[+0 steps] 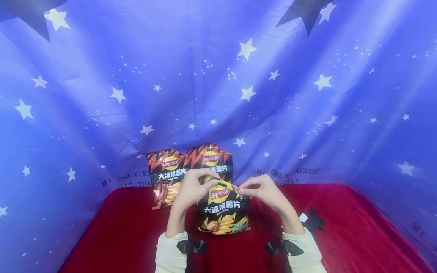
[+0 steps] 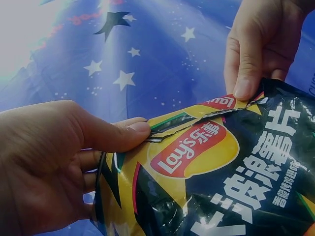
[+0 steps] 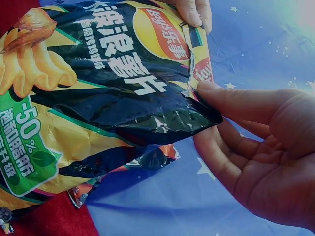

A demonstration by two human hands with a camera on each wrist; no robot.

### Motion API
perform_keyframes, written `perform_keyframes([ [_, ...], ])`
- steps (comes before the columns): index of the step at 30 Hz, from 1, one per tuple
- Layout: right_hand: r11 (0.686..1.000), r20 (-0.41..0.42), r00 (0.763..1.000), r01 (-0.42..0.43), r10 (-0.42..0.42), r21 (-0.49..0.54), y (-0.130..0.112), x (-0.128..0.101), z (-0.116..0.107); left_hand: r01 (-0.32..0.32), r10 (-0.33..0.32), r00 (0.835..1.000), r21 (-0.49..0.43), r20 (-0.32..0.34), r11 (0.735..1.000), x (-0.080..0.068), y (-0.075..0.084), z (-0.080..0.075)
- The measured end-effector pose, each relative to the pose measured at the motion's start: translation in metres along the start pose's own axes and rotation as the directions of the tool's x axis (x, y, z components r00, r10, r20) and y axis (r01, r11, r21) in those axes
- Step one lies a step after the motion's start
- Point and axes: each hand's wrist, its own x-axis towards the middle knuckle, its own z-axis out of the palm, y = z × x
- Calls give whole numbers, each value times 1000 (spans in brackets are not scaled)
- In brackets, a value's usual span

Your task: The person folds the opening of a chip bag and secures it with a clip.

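A black and yellow chip bag [image 1: 223, 212] stands on the red cloth between my hands, its printed front towards me. My left hand [image 1: 198, 187] pinches the left end of its top edge, with the thumb on the near side in the left wrist view. At the other end of that edge, my right hand [image 1: 263, 189] pinches the corner between thumb and fingers [image 3: 221, 147]. A jagged strip [image 2: 197, 120] runs along the top between the hands, with a yellow flap behind it. Whether the bag is torn or folded there I cannot tell.
Two red and black chip bags stand behind, one at the left [image 1: 167, 178] and one [image 1: 209, 155] partly hidden by my left hand and the front bag. A blue star-printed curtain [image 1: 211, 102] hangs behind the red cloth [image 1: 136, 235]. A dark object [image 1: 315, 222] lies by my right forearm.
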Motion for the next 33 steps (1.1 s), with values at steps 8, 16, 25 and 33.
perform_keyframes([
  [8,999,45,999,-26,27,-22,-16,-8,-20,22,-22,1000,-45,3,999,2,-4,-3],
  [16,975,132,986,-76,105,-211,-16,-9,-64,45,-46,999,-44,-18,998,4,-7,-2],
  [25,881,341,896,-104,284,-461,21,-13,-91,55,-56,998,-32,-18,998,6,-6,-6],
  [33,847,421,842,-76,337,-525,48,-37,-89,72,-72,997,-46,-19,996,4,-8,-3],
])
